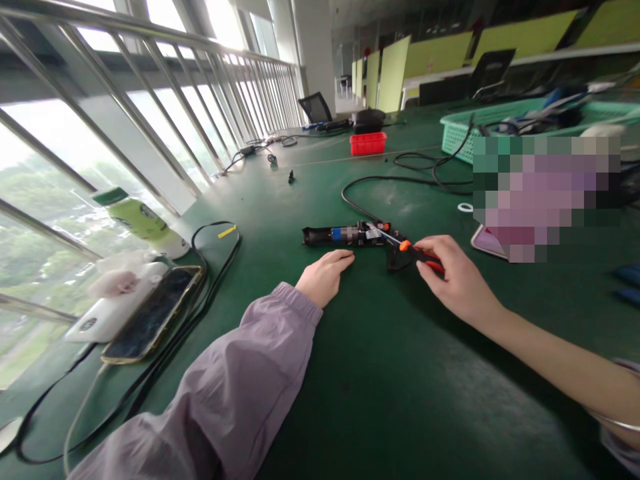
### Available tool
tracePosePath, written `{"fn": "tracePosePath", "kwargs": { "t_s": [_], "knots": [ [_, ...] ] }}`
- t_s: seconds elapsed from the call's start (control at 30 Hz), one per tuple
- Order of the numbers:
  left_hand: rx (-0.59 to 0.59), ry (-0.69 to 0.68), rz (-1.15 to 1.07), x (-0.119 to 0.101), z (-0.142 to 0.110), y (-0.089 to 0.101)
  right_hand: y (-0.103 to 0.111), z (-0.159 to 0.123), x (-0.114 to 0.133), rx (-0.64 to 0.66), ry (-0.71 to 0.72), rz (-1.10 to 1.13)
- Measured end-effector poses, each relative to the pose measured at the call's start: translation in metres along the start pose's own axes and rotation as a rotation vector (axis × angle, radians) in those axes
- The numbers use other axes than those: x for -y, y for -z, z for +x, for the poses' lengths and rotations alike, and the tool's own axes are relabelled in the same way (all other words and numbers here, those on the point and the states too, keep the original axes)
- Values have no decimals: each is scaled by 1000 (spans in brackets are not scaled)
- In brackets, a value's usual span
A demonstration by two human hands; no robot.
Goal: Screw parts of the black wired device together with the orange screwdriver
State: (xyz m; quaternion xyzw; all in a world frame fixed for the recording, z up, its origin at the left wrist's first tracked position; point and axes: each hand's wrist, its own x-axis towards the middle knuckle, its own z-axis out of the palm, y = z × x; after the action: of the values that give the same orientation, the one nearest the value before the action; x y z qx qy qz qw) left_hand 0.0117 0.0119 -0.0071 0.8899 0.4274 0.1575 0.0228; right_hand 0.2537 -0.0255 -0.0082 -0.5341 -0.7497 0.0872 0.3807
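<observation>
A black cylindrical device [345, 235] with a blue band and exposed wires lies on the green table [380, 373], a black cable leading away from it. My left hand [324, 275] rests just in front of the device, fingers curled, holding nothing visible. My right hand [453, 277] grips a tool with orange and black handles [417, 254], its tip at the wired right end of the device.
A phone [153, 313], a white power bank [107, 313] and a green-white bottle [143, 220] lie at the left by the window railing. A red box [368, 143] and a green basket [465, 130] of cables stand further back. A pink-edged object [487, 241] lies right.
</observation>
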Motion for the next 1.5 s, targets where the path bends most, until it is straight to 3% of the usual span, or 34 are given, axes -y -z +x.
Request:
{"fn": "tracePosePath", "kwargs": {
  "t_s": [0.2, 0.37, 0.7, 0.9, 1.03, 1.17, 1.5],
  "knots": [
    [-45, 15, 109, 0, -4, 1, -5, -1, -6, 119, -141, 103],
    [-95, 57, 177, 2, -5, -2, -2, -2, 0, 159, -106, 236],
    [-145, 54, 161, 0, -4, 0, 1, -9, 19, 395, -29, 436],
    [-239, 46, 66, -2, 0, 1, 0, -10, 19, 369, -34, 420],
    [-359, 51, -53, -7, 13, -1, -1, -9, 19, 353, -4, 408],
    [-406, 47, -112, -12, 27, -5, -1, -9, 19, 350, 0, 415],
    [-447, -13, 3, -6, 32, -13, -5, -10, 16, 325, 24, 395]
  ]
}}
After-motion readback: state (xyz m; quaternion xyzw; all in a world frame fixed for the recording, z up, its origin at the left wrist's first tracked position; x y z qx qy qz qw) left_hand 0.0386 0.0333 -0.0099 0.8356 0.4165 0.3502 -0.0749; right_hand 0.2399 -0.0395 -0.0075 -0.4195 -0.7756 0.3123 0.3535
